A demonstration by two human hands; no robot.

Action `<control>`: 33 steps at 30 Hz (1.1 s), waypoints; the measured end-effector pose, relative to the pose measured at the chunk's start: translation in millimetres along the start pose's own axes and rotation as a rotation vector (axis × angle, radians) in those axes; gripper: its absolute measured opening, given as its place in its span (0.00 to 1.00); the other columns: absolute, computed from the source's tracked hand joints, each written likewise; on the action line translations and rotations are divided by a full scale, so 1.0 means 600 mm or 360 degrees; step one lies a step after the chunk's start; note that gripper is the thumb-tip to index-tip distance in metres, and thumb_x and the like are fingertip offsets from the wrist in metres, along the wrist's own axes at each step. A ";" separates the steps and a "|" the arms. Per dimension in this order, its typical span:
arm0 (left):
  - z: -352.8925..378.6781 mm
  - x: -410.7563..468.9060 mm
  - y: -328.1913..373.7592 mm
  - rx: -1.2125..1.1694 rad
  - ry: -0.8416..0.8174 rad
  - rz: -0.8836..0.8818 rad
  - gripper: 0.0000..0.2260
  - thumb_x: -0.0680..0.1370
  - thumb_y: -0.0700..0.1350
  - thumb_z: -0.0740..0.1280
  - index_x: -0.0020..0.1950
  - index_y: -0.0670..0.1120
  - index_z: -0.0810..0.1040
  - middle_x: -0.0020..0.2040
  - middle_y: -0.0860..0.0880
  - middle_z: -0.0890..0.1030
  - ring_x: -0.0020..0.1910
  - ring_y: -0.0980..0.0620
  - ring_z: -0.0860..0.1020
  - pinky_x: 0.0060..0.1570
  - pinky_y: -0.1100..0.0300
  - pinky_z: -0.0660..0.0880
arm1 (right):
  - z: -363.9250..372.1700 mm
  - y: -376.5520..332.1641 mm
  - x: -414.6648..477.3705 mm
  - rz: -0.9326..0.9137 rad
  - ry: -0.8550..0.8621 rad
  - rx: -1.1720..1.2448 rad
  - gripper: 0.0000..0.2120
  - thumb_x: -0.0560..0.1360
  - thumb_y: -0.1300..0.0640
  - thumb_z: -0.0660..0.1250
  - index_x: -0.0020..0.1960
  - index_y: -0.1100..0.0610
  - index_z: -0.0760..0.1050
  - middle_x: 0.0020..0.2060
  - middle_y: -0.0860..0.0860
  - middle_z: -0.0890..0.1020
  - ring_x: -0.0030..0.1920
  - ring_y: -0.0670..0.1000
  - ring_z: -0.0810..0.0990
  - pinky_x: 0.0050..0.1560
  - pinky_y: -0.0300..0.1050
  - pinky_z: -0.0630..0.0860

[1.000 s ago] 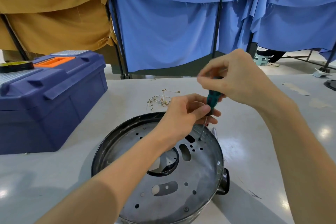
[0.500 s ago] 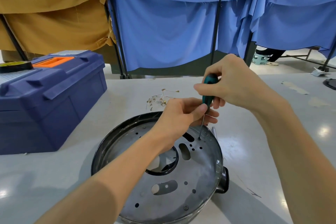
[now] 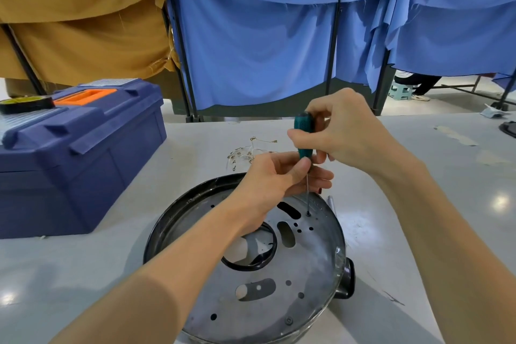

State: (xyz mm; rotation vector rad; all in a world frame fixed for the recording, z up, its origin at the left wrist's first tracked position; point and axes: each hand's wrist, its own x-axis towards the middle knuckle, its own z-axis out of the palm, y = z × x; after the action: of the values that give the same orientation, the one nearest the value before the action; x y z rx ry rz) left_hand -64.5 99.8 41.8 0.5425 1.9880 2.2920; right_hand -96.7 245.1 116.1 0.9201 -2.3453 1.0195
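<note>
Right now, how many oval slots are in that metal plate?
3 slots. One beside the screwdriver tip, one just below it, one nearer me past the round hole. The left arm may hide more.

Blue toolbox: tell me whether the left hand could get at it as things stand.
Probably yes. The blue toolbox stands on the table to the left of the left hand, with only bare tabletop between them. The hand would first have to let go of the screwdriver it steadies over the metal plate.
</note>
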 end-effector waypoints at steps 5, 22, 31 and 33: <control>0.010 0.002 -0.003 0.0036 0.0077 0.0027 0.12 0.79 0.44 0.67 0.55 0.36 0.79 0.47 0.40 0.85 0.47 0.42 0.85 0.51 0.56 0.81 | 0.027 -0.002 0.001 0.0176 0.0200 -0.0445 0.18 0.68 0.48 0.72 0.32 0.59 0.68 0.27 0.52 0.71 0.31 0.52 0.69 0.34 0.47 0.71; 0.015 0.003 -0.003 -0.0030 -0.0013 -0.0017 0.16 0.77 0.47 0.67 0.56 0.35 0.78 0.47 0.38 0.85 0.48 0.41 0.84 0.52 0.57 0.80 | 0.018 -0.014 0.003 0.0169 0.0141 -0.0472 0.33 0.72 0.30 0.61 0.29 0.60 0.68 0.23 0.52 0.70 0.25 0.52 0.69 0.29 0.48 0.70; 0.023 0.006 -0.010 -0.0014 0.0085 0.0058 0.13 0.76 0.43 0.70 0.56 0.36 0.78 0.46 0.38 0.85 0.46 0.41 0.85 0.52 0.54 0.81 | 0.015 -0.010 0.001 0.0141 0.0236 -0.0429 0.21 0.74 0.48 0.70 0.32 0.63 0.73 0.25 0.56 0.71 0.29 0.56 0.71 0.33 0.50 0.70; 0.022 0.008 -0.010 0.0014 0.0075 0.0068 0.12 0.77 0.43 0.68 0.55 0.36 0.79 0.45 0.38 0.85 0.46 0.41 0.84 0.53 0.53 0.81 | 0.024 -0.009 0.000 0.0238 0.0330 -0.0765 0.25 0.75 0.40 0.65 0.31 0.58 0.68 0.26 0.51 0.67 0.31 0.53 0.70 0.35 0.47 0.66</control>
State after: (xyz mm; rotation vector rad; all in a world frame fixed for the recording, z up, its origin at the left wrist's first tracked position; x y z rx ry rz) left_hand -65.9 114.6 38.5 0.5423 2.0278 2.3433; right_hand -94.5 231.6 109.4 0.4397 -2.3489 0.5269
